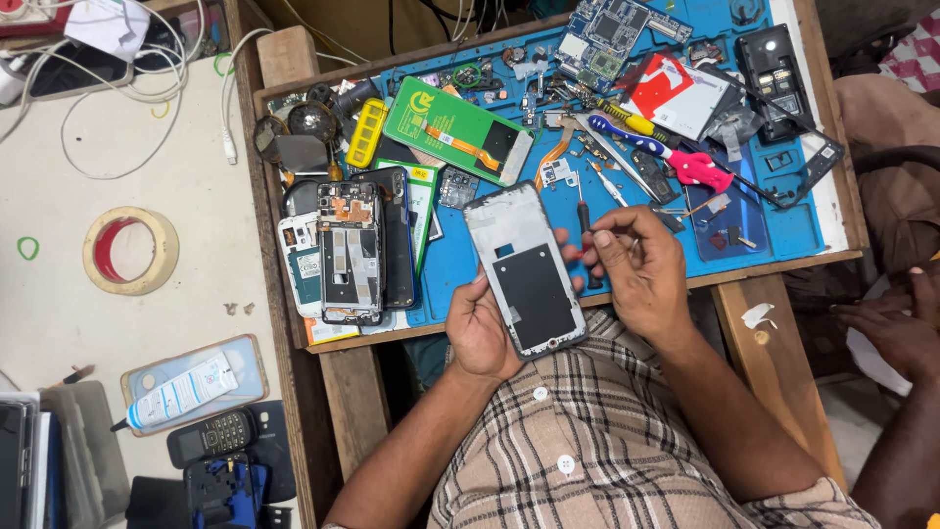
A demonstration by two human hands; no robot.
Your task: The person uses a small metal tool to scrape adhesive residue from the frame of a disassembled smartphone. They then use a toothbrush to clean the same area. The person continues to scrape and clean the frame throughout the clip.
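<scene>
Both hands (480, 328) (636, 269) hold phone frame (526, 272) past tray edge (627, 294).

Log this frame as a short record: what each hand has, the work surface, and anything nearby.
left hand: grips the phone frame by its lower left edge, held above the lap
right hand: pinches a small screwdriver beside the frame's right edge
work surface: blue mat in a wooden tray, crowded with parts
on mat: opened phone, green box, circuit board, pink-handled toothbrush
left of tray: tape roll
far right: another person's hand
</scene>
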